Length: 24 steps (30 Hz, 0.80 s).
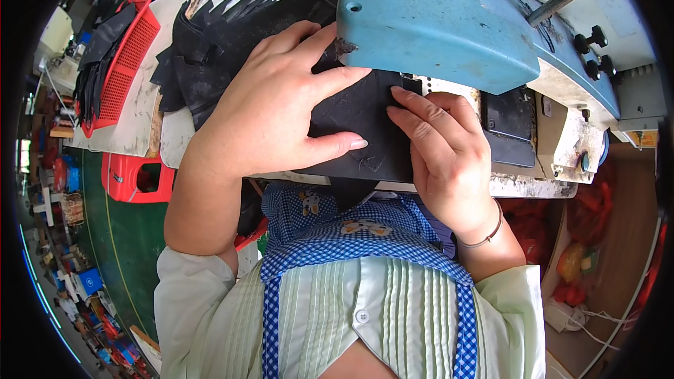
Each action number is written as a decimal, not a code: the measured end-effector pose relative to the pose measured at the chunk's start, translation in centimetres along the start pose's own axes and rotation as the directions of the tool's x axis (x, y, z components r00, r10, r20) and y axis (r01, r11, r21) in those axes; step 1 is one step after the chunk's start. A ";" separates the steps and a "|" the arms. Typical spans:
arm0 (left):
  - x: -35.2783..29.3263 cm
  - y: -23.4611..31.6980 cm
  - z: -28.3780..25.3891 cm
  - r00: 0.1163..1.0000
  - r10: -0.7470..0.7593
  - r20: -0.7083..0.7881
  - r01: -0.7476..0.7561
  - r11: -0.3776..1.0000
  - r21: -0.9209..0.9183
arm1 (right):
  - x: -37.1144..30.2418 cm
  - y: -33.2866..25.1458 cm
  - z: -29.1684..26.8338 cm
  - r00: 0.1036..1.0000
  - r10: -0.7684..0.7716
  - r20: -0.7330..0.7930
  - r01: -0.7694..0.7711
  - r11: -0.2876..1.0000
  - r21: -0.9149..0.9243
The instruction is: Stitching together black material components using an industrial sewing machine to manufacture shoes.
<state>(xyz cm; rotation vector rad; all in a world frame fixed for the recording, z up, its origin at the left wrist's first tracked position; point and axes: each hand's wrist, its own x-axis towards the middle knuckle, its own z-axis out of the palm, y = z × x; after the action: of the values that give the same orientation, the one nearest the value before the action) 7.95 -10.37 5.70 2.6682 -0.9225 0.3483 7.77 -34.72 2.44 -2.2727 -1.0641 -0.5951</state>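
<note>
One black sheet (368, 114) lies before the blue machine head (435, 28), seemingly unfinished; black pieces (221, 38) left of the head appear pending. Our left grip (277, 98) spreads, released; we cannot tell whether our right grip (448, 144) clenches.

The sheet (366, 116) lies over the table (177, 139), touched by the left hand (281, 91) at 10 o'clock and the right hand (444, 142) at 3. The machine head (435, 35) stands at its 1 o'clock. Further out at 10 lies a pile of pieces (210, 52); at the pile's 9 o'clock, a basket (125, 81) holds strips (105, 38). The apron (319, 228) is at the sheet's 6.
</note>
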 end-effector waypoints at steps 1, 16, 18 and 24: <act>0.0 0.1 0.0 1.000 -0.001 0.000 0.001 1.000 0.000 | 0.0 0.0 0.0 1.000 -0.001 -0.006 0.001 1.000 0.001; 0.8 -1.1 2.0 0.983 -0.139 -0.117 0.155 0.978 0.141 | 0.0 0.0 0.1 1.000 0.023 -0.007 -0.023 0.999 -0.034; 1.1 -1.1 1.9 0.980 -0.145 -0.135 0.165 0.974 0.155 | 0.1 -0.2 -0.1 0.999 0.043 -0.020 -0.043 0.999 -0.029; 2.0 -2.0 2.7 0.960 -0.183 -0.210 0.220 0.960 0.171 | 0.5 -0.1 0.1 0.997 0.074 -0.019 -0.074 0.997 -0.020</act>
<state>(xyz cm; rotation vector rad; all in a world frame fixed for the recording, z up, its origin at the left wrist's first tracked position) 11.10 -10.94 3.49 2.8073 -0.5768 0.6650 7.98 -34.31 2.71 -2.3090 -0.9648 -0.5983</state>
